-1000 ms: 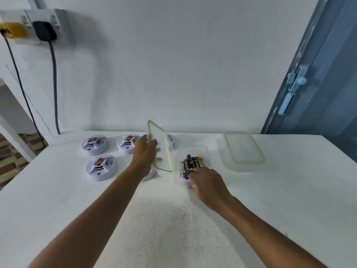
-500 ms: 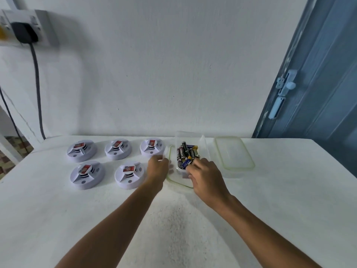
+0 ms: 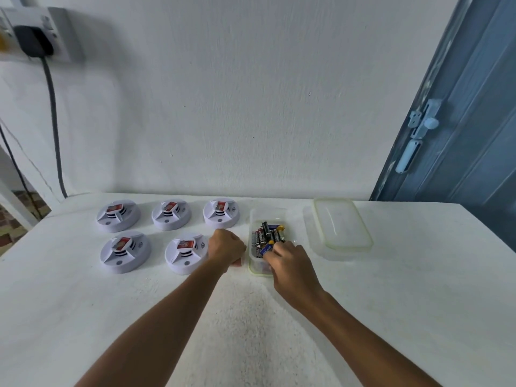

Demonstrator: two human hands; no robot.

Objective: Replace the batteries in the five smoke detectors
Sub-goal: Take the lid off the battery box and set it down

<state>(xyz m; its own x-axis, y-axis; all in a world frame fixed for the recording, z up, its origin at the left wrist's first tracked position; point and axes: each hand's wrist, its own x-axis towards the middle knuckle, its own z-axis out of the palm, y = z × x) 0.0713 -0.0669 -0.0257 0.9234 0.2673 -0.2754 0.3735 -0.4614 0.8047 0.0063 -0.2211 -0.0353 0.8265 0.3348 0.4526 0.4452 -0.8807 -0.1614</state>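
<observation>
Several white round smoke detectors lie in two rows on the white table, among them the back left one (image 3: 118, 215), the back right one (image 3: 221, 213) and the front right one (image 3: 186, 253). Each shows a red battery on top. A clear open container (image 3: 268, 215) holds several batteries (image 3: 265, 235). My right hand (image 3: 290, 265) reaches into its near end, fingertips pinched on a blue battery (image 3: 265, 248). My left hand (image 3: 225, 248) is a closed fist resting against the container's left wall, next to the front right detector. A greenish lid rim (image 3: 258, 273) shows under the container's front.
A second clear container with a green-rimmed lid (image 3: 341, 227) stands to the right. The white table (image 3: 139, 317) meets a white wall at the back. A wall socket with a black plug (image 3: 32, 41) and cable is at upper left, a blue door (image 3: 469, 121) at right.
My left hand held the lid upright, then lowered it beside and under the battery container. My right hand moved from the container's edge into the batteries. The view shifted right.
</observation>
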